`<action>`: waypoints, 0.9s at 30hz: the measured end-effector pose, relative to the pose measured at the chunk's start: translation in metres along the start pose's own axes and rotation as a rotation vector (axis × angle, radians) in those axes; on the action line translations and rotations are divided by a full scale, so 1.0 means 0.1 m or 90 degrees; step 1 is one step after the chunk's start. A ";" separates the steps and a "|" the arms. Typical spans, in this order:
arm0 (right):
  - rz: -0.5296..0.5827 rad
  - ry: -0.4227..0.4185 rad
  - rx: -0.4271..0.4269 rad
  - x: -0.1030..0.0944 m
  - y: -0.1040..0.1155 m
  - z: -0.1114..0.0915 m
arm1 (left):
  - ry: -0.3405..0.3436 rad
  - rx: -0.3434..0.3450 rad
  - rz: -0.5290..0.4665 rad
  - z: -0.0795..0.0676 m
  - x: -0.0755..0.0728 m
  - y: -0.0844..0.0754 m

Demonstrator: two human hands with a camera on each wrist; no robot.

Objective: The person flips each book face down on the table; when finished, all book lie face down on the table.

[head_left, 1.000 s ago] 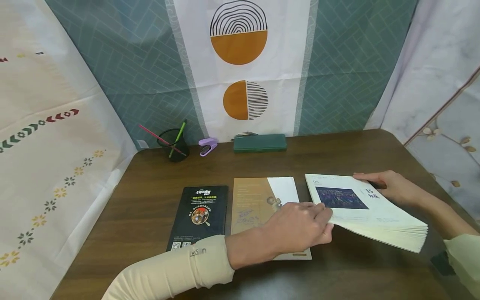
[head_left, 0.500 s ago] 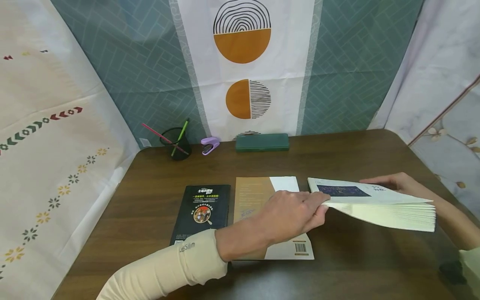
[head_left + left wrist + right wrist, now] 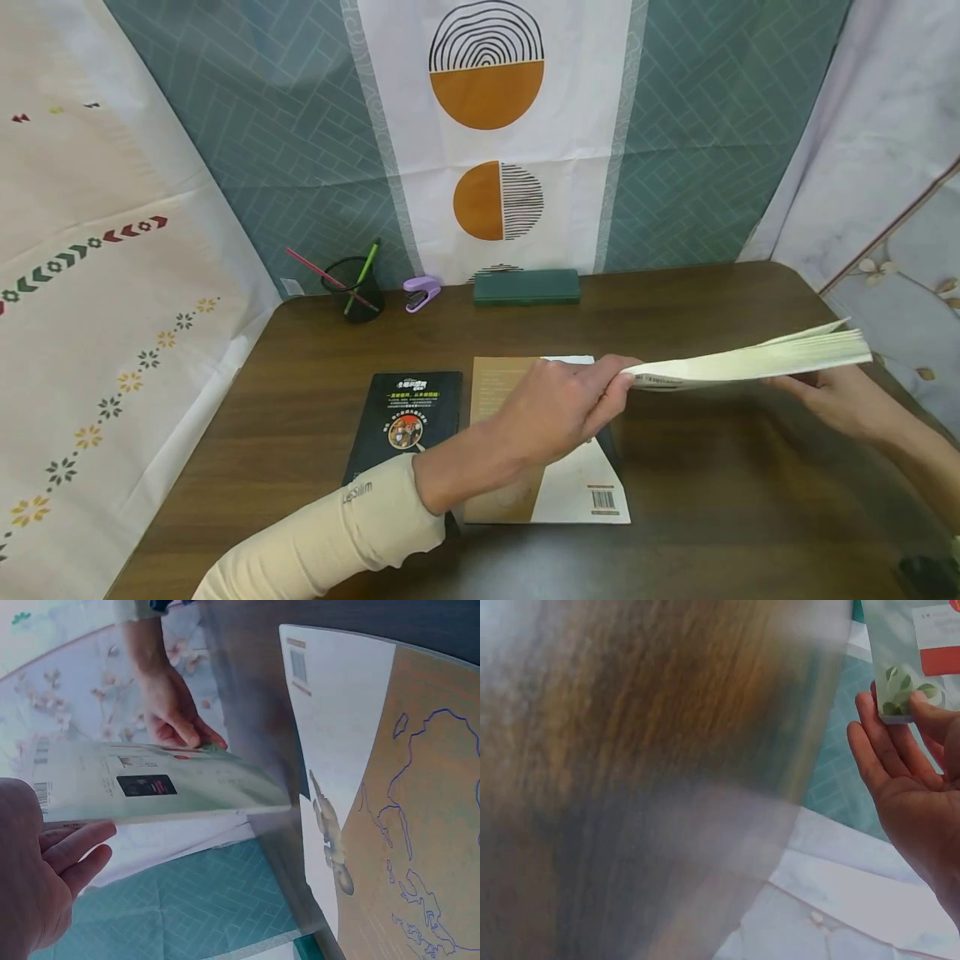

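A thick white paperback book (image 3: 750,358) is held up off the table, tilted so its page edges face me in the head view. My left hand (image 3: 558,408) grips its left end, with fingers on one side and thumb on the other. The right hand (image 3: 847,404) holds the far right part from below; in the right wrist view, its thumb pinches the corner of the cover (image 3: 896,656) with green leaves. The back cover (image 3: 225,787) shows in the left wrist view. Beneath my left forearm lies a tan-and-white book (image 3: 570,492), partly hidden.
A black book (image 3: 405,408) lies left of the tan one. Along the table's back edge stand a black mesh pen cup (image 3: 365,304) with two pencils, a purple stapler (image 3: 423,290) and a green case (image 3: 527,287). Fabric backdrops surround the brown table (image 3: 712,533).
The white book has been raised and turned from cover-up to nearly edge-on, its back cover now toward the left wrist camera. Both hands moved with it, the left one slightly left.
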State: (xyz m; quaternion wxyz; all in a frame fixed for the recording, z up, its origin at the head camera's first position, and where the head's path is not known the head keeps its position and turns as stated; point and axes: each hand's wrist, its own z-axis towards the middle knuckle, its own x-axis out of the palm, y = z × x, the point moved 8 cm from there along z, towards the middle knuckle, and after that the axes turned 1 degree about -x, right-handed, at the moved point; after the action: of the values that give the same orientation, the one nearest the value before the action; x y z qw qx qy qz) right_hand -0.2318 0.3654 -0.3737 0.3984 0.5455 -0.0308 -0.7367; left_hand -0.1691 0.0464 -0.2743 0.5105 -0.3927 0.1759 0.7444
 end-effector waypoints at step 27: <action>0.057 -0.054 0.151 -0.20 0.08 -0.05 | -0.078 -0.022 0.015 0.11 -0.40 0.24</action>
State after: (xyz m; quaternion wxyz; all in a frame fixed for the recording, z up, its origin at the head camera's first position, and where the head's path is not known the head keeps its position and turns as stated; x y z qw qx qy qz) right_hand -0.2215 0.3739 -0.3566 0.3620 0.5550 -0.1591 -0.7318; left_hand -0.1884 0.0192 -0.2401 0.5048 -0.3535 0.1359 0.7757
